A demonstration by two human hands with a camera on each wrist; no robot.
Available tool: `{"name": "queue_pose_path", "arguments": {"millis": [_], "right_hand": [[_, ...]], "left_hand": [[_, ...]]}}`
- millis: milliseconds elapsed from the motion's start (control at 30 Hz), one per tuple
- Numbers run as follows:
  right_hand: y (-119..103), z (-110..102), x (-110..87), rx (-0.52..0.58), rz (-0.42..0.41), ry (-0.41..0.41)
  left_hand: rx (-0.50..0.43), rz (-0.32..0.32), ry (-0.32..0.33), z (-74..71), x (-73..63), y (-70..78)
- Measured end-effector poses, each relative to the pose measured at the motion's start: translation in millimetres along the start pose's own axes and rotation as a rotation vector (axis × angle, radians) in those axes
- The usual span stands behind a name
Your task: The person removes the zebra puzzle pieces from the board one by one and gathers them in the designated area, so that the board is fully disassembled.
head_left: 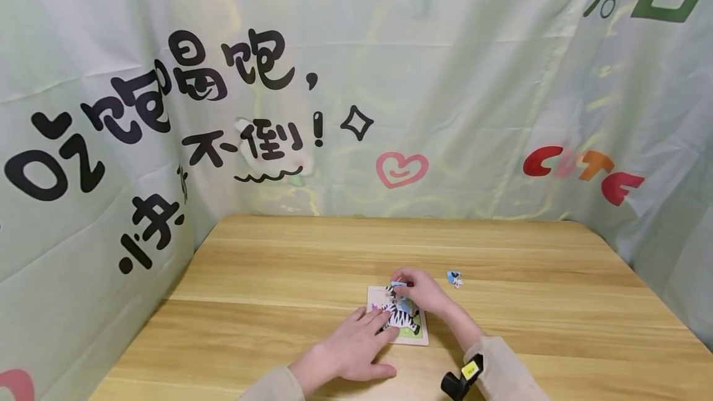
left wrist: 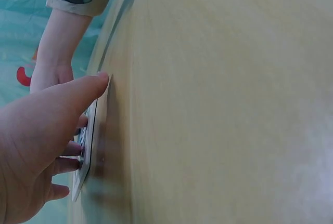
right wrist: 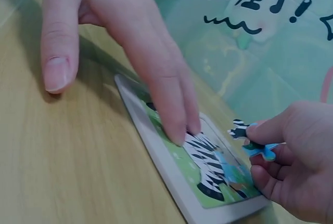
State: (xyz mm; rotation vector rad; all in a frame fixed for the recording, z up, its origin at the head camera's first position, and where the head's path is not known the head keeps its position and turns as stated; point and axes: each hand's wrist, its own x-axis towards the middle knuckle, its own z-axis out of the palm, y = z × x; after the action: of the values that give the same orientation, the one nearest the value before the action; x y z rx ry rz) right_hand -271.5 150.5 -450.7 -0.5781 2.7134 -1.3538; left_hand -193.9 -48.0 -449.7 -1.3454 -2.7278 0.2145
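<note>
A zebra jigsaw puzzle in a pale frame (head_left: 424, 334) lies on the wooden table, with striped body and green ground pieces in it. My left hand (head_left: 356, 342) rests with fairly straight fingers on the puzzle's left part; in the right wrist view its fingertips (right wrist: 179, 133) touch the striped pieces. Between thumb and fingers, my right hand (head_left: 423, 293) pinches a puzzle piece (right wrist: 255, 143) with black-and-white stripes and blue, held just over the puzzle's far side. In the left wrist view the puzzle (left wrist: 86, 156) shows edge-on behind the left hand.
Another puzzle piece (head_left: 454, 279), blue with black and white, lies on the table (head_left: 289, 265) right of the puzzle and farther back. A printed cloth (head_left: 334, 79) hangs behind and beside the table. A black wrist camera (head_left: 461, 381) sits at the right sleeve.
</note>
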Motion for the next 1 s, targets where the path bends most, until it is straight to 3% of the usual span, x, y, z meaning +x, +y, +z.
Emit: {"name": "queue_pose_path", "arguments": {"millis": [167,467,1000], "right_hand": [[5,-10,-5.1,0.068,0.051,0.082],[26,-39,-22.0,0.186,0.105,0.136],[66,-98,-53.3,0.108,0.189,0.26]], "left_hand": [[-0.015,0.004,0.002,0.7,-2.2,-0.6],[-0.041,0.005,-0.005,3.8,-3.9,-2.2],[-0.072,-0.001,-0.011,3.5,-12.7,-3.9]]}}
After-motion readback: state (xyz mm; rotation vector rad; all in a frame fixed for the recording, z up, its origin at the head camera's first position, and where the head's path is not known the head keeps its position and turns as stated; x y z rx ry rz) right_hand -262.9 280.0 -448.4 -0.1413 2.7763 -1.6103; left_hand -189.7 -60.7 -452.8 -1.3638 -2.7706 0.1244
